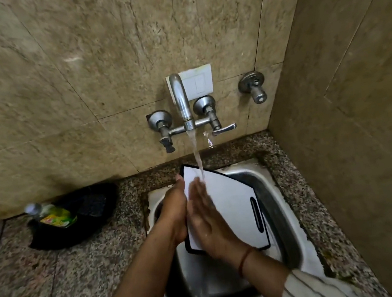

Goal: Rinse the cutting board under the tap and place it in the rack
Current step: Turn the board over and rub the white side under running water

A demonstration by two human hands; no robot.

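A white cutting board (231, 198) with a black rim and a slot handle is held tilted over a steel sink (270, 188), which is set into the back right corner of a speckled granite surface (80, 263). Its far corner is raised towards the wall-mounted tap (182, 100), so that the running water stream (197, 153) lands near the top of the board and, it seems, can run down the face into the basin. The board's left edge is gripped by the left hand (175, 210), fingers curled behind it and thumb at the front, apparently to steady it at that slant. The right hand (204, 212) is laid flat and open on the wet face, fingertips just below where the water strikes, probably to rub the board clean; nothing is grasped by it. The board thus lies between the two hands, and its handle end juts to the right past them. Near the surface's back edge, left of the sink, a black basket (74, 214) holding a plastic bottle (51, 214) is seen; whether this is the rack cannot be told.
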